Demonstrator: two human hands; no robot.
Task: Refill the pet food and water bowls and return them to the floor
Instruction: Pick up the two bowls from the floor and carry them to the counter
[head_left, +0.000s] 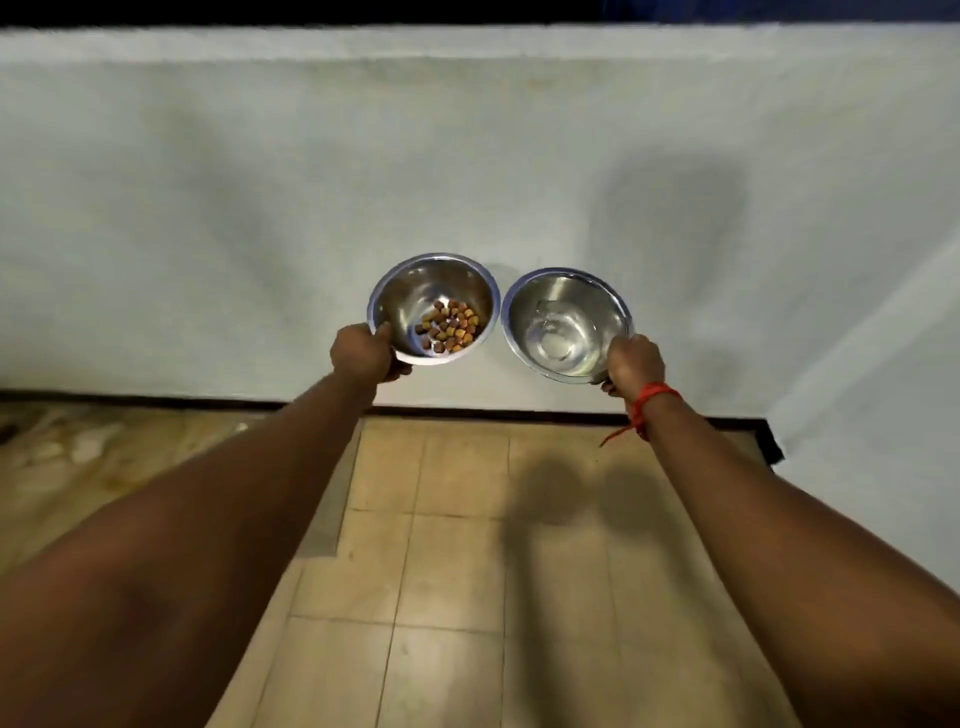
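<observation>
Carrying both bowls out over the tiled floor (457, 519): left hand (363, 354) grips the rim of the food bowl (410, 296); right hand (635, 364) grips the water bowl (566, 322); rims almost touching; judged best lowered level and slowly, water first.

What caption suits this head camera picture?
Left hand holds the kibble bowl, right hand the water bowl, above the tiled floor.

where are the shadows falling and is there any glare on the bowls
Head view: soft bowl shadows fall on the wall and the tiled floor; mild glare inside the food bowl and on the water bowl; edges slightly blurred, wide-angle bending.
</observation>
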